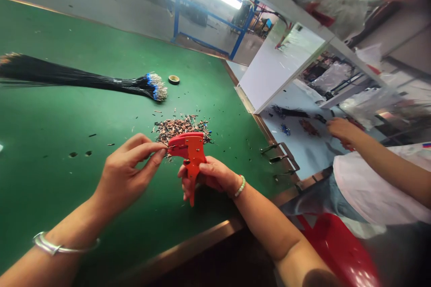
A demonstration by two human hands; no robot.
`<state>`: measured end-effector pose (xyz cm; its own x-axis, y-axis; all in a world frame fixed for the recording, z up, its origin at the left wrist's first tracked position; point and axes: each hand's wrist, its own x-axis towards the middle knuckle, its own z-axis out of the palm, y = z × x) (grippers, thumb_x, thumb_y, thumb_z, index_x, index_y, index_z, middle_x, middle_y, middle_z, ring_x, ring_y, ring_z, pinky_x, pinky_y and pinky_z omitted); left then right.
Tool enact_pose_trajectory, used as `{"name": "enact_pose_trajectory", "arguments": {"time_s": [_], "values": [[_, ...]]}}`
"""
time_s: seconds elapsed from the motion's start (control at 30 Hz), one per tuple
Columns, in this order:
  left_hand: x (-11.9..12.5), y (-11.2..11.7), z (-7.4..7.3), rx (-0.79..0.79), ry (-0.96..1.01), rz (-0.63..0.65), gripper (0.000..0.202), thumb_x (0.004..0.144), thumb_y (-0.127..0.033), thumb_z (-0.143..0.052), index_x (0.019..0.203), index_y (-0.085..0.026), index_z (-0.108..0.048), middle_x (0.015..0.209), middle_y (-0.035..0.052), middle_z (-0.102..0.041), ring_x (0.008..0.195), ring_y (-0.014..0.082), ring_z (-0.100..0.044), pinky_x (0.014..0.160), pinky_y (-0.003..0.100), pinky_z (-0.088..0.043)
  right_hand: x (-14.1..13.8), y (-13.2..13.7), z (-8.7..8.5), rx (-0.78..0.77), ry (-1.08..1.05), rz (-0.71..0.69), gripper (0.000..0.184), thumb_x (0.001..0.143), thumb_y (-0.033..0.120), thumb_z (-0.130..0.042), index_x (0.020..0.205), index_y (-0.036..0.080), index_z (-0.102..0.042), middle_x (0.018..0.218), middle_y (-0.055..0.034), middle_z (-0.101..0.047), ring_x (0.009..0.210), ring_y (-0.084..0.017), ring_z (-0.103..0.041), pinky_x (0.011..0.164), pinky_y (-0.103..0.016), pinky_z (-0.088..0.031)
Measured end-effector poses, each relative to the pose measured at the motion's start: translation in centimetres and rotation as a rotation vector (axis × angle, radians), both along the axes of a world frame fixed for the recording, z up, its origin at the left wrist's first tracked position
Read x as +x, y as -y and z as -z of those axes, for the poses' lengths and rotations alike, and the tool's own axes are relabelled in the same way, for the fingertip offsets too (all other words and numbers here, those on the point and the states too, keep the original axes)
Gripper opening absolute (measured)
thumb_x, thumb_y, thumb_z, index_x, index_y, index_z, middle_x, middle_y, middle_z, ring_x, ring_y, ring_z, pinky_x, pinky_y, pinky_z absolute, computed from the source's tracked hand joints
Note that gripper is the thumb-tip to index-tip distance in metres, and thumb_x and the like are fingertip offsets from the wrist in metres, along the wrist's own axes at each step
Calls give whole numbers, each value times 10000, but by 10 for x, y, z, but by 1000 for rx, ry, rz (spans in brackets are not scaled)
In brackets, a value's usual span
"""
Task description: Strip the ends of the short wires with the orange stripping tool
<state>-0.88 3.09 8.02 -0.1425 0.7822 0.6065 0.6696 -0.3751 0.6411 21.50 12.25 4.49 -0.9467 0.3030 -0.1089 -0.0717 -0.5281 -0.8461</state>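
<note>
A green table (pixel 50 112) carried a black wire bundle (pixel 67 78) at far left, a tape roll (pixel 174 80) just right of its tips, and a scrap pile (pixel 178 125) nearer, with loose bits scattered around.

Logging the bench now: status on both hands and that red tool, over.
Right hand gripping red hand tool. Left hand pinches thin piece at its nose. Scrap pile just behind, nothing between.

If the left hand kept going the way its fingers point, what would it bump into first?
The red tool in the right hand. The left hand pinches what looks like a thin wire, and its fingers point straight at the tool's head, almost touching it.
</note>
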Motion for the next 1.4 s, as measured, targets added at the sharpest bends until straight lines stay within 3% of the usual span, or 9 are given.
{"name": "enact_pose_trajectory", "arguments": {"time_s": [0.33, 0.5, 0.9, 1.1, 1.23, 1.4], "values": [[1, 0, -8, -4, 62, 35, 120, 963, -223, -648, 904, -218, -753, 772, -11, -641, 636, 91, -585, 555, 224, -452, 0, 2, -6, 70, 95, 45, 629, 842, 698, -769, 1093, 126, -693, 819, -45, -723, 698, -192, -734, 655, -359, -641], [2, 1, -10, -9, 81, 44, 116, 955, -208, -656, 904, -233, -758, 768, -20, -630, 617, 77, -572, 524, 212, -423, 0, 1, -4, 133, 102, 41, 607, 839, 693, -779, 1057, 132, -703, 744, -21, -706, 616, -177, -717, 548, -307, -617], [4, 4, -14, -98, 184, 43, 121, 942, -247, -669, 868, -236, -764, 789, -20, -650, 655, 83, -596, 574, 217, -455, -1, 1, -4, 146, 95, 54, 561, 860, 665, -774, 982, 124, -689, 714, -18, -690, 572, -167, -700, 500, -298, -607], [3, 4, -16, -188, 239, 36, 142, 934, -302, -668, 850, -238, -764, 820, -5, -676, 722, 130, -626, 707, 277, -520, -7, 7, 0, 153, 112, 108, 565, 815, 671, -811, 904, 131, -671, 656, -6, -679, 531, -156, -673, 494, -293, -596], [-1, 3, -13, -233, 236, -39, 206, 969, -396, -619, 955, -255, -769, 951, 8, -741, 864, 160, -676, 830, 302, -532, -11, 11, 3, 129, 109, 147, 554, 812, 676, -811, 870, 153, -637, 614, 30, -630, 493, -132, -622, 461, -279, -569], [-3, -1, -4, -297, 220, -86, 298, 978, -463, -558, 993, -238, -754, 824, 3, -752, 747, 162, -678, 694, 281, -508, -13, 11, 0, 65, 91, 199, 545, 826, 674, -802, 813, 180, -574, 596, 78, -522, 468, -88, -521, 439, -254, -516]]}}
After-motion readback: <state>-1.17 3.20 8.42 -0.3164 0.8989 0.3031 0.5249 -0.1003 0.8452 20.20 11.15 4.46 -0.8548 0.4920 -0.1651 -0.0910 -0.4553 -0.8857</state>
